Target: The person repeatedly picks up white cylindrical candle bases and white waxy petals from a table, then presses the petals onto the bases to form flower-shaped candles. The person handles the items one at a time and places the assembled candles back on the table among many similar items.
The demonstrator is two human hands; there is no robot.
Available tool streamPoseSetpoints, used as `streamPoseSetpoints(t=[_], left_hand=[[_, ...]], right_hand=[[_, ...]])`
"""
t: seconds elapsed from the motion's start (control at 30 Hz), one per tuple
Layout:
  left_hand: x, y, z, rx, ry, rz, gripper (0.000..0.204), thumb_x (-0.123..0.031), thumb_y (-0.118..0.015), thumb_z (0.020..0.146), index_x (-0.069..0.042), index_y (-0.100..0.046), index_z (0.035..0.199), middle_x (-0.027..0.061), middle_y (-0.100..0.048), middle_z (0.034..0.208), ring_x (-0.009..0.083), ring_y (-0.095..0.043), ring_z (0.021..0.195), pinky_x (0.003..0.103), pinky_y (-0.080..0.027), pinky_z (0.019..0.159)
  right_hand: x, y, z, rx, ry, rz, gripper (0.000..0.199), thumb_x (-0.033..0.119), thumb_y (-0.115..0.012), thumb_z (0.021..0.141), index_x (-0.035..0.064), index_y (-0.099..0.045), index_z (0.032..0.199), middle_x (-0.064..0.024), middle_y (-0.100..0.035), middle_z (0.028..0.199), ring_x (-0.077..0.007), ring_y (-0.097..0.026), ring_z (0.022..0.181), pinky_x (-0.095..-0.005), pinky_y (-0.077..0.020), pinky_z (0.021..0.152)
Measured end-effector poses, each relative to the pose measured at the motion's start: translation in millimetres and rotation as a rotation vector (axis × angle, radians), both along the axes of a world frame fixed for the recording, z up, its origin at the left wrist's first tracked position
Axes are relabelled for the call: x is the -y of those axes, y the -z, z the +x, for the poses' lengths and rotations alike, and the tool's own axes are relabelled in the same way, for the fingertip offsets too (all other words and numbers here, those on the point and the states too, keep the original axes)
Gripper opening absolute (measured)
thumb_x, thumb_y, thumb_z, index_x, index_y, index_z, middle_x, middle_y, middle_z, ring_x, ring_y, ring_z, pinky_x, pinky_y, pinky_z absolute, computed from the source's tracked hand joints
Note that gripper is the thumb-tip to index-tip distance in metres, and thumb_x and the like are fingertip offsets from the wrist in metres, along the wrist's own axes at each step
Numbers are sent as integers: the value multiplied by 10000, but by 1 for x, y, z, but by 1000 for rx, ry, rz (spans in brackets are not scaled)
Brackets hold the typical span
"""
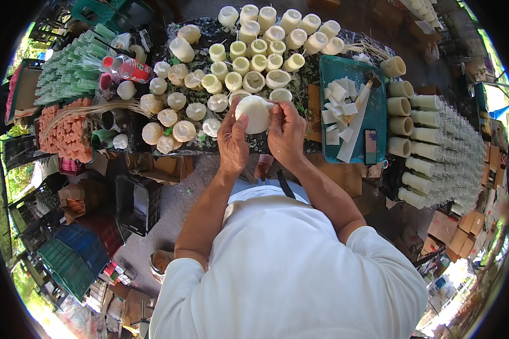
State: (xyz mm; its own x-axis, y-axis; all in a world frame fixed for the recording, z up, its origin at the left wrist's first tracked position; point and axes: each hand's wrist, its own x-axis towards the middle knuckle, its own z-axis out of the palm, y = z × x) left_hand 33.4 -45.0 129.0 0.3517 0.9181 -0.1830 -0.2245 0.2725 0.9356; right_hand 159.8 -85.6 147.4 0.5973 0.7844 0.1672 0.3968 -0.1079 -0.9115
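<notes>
While the left hand [232, 137] cups the cream candle [254, 113], the right hand [286, 131] pinches its rim — both grips grasping it.

Candle [253, 114] sits between left hand [232, 138] and right hand [286, 133], at near edge of table [209, 146]. Behind it, rows of cups [258, 48]. Left of it, lumps [169, 116]; farther left, sticks [90, 107], bottle [127, 69], tube stacks [68, 70]. Right: tray [379, 113] with slabs [336, 104] in it, phone [370, 146] on its near corner. Right of tray, lying cups [418, 141]. Crates [73, 257] on ground below left.
</notes>
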Motion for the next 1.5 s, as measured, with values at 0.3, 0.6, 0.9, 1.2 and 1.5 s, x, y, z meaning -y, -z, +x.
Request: streamPoseSetpoints(t=[0.3,0.6,0.9,1.2,1.5], left_hand=[[-14,6,12,-43,-154,-10,511,-346,-529,1069,78,-588,1349,110,-679,1167,124,-598,1010,246,-490,898],[-22,10,-1,-482,-161,559,297,-235,-537,1065,18,-613,1200,226,-728,1103,235,-719,967,339,-566,787],[-38,29,-9,-535,-150,445,202,-174,-492,1076,16,-551,1039,192,-750,1065,189,-692,788,319,-551,682],[-56,80,4,-170,-318,-261,280,-216,-494,1084,-11,-581,915,-8,-570,760,69,-449,666,273,-432,593],[-63,60,10,-418,-247,33,271,-196,-522,1070,-4,-607,899,-18,-566,758,64,-441,669,253,-398,591]], right_hand=[[-12,20,-10,-273,70,109,160,98,-563,1029,5,-687,1068,-124,-723,908,-191,-675,797,-328,-536,711],[-15,41,-5,-733,-76,210,276,150,-698,979,-50,-706,1170,-80,-718,1030,-103,-623,904,-241,-507,824],[-17,58,-1,-1116,102,58,241,221,-678,994,-15,-688,1039,-31,-695,926,-92,-609,799,-227,-493,727],[-21,90,-9,-1350,115,62,235,256,-561,1053,29,-621,1051,-43,-671,944,-133,-659,831,-298,-571,747],[-27,112,10,-1505,-76,-74,284,282,-487,1080,21,-595,1109,-77,-681,996,-194,-688,863,-380,-596,786]])
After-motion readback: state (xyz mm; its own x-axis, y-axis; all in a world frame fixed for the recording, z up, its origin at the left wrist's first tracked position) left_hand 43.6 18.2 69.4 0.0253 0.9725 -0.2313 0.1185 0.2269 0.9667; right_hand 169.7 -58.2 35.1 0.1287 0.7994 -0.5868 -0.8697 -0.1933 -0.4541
